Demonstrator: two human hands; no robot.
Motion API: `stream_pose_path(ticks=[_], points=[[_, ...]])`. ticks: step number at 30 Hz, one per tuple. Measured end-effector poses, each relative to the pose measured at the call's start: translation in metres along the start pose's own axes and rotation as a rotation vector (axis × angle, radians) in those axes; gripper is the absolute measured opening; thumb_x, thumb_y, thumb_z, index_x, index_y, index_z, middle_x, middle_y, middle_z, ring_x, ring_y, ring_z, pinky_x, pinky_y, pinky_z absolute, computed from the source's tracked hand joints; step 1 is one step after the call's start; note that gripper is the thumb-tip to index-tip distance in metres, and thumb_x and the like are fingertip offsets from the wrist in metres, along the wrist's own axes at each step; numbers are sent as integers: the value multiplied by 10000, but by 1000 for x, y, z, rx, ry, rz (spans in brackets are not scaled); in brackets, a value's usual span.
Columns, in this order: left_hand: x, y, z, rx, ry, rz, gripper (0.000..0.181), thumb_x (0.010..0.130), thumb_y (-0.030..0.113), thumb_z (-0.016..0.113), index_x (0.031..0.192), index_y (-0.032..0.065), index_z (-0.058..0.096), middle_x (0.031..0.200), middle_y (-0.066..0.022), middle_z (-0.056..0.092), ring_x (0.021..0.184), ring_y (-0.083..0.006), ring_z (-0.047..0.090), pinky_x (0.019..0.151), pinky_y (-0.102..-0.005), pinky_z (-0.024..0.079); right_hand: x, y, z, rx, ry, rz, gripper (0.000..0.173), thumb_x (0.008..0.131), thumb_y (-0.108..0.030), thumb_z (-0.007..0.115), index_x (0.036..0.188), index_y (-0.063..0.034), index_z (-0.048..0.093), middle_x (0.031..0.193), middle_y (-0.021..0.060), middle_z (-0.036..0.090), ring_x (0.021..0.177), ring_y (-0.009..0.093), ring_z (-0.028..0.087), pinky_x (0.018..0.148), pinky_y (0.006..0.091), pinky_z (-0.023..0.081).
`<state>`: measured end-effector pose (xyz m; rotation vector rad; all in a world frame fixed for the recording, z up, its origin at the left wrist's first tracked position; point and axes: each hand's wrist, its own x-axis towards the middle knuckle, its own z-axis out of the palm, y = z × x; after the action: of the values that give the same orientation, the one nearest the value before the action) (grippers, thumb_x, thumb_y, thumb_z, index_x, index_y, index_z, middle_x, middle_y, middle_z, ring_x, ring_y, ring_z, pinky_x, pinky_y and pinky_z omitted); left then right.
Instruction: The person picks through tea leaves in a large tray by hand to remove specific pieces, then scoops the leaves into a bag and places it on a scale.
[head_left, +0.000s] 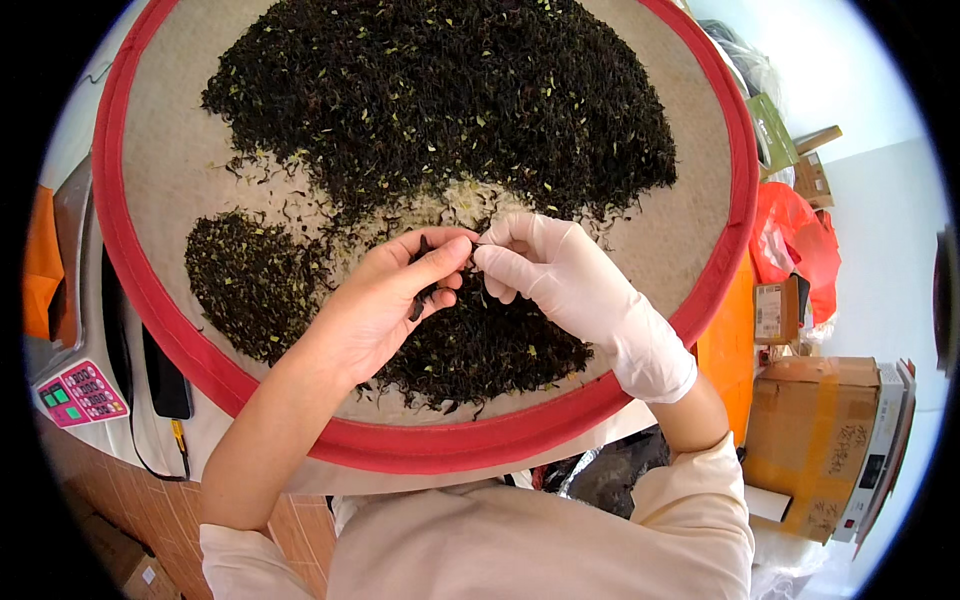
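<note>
Bare and palm-up, my left hand (397, 285) holds several dark twisted tea leaves (420, 300) between its thumb and fingers. My right hand (555, 270) wears a white glove, and its thumb and forefinger pinch a small dark leaf piece at the left fingertips. Both hands are over a round tray (172, 90) with a red fabric rim. A large heap of dark dried leaves (450, 97) with yellow-green bits covers its far part. Under the hands lies a smaller dark heap (480, 352), partly hidden by them. A finer, yellower heap (247, 285) sits at the left.
A pink-panelled scale (82, 394) and a dark phone (166, 375) with a cable lie left of the tray. On the right are a red plastic bag (795, 247), a small box (776, 311) and a large cardboard box (810, 435) beside a grey-white device (874, 457).
</note>
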<state>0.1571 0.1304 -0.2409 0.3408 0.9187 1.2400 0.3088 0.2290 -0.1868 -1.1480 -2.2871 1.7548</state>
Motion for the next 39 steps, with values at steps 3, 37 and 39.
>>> stream_pose_path(ticks=[3,37,39], points=[[1,1,4,1,47,3,221,918,232,601,1060,64,576,824,51,539,726,-35,499,646,-173,440,2,5,-1,35,32,-41,209,916,-187,570,899,18,602,697,18,584,639,82,528,599,247,449],[6,10,-8,-296,216,74,247,982,310,465,840,111,507,802,18,514,697,-61,507,638,-177,491,-18,27,-48,396,-55,82,216,971,-192,478,1029,-28,606,897,91,690,787,154,663,726,246,495],[8,9,-11,-312,205,71,235,985,296,460,862,104,513,813,15,519,706,-61,517,648,-179,501,-18,26,-49,405,-72,103,216,972,-192,478,1035,-32,608,895,78,690,810,141,658,731,247,494]])
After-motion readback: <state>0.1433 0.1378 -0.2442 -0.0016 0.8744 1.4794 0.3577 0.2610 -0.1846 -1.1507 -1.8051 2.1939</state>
